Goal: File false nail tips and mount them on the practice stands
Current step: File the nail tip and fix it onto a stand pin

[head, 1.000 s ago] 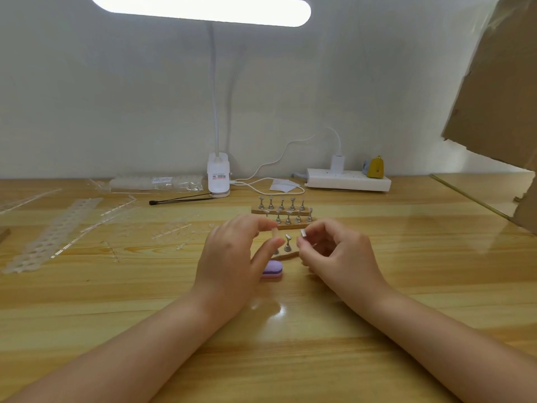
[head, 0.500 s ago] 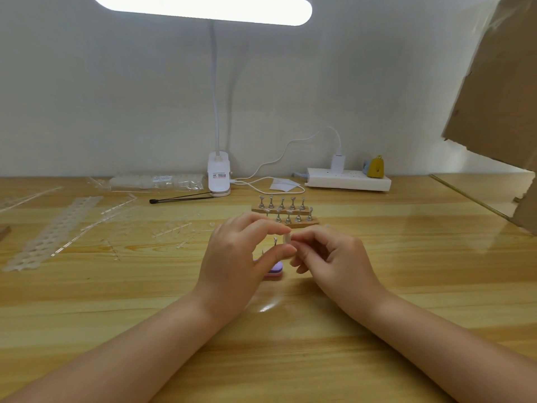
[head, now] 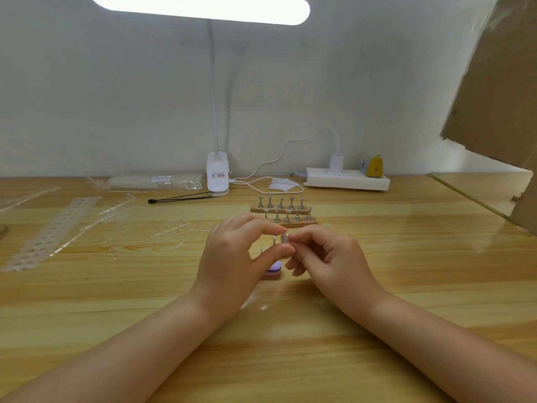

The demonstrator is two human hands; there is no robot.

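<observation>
- The desk (head: 377, 286) is lit from straight above by the lamp (head: 200, 7), whose clip base (head: 218, 177) stands at the back edge; that seems meant to throw light on very small work.
- Both forearms lie low over the desk and meet at the middle, probably to steady the fingers.
- The left hand (head: 232, 257) has thumb and forefinger curled into a pinch; the right hand (head: 328, 257) is curled the same way, and its fingertips meet the left's.
- Between the two pinches sits a clear tip (head: 284, 238) beside a small metal stand (head: 273, 239). Which hand holds which piece cannot be told.
- Holding them face to face suits seating the tip on the stand's head, so the mounting step looks in hand.
- Two wooden bars of stands (head: 286, 212) wait just behind the hands, within easy reach.
- A purple file (head: 273, 270) lies on the desk under the left hand, set down but close.
- Spare tip strips (head: 52, 231) lie well apart on the left.
</observation>
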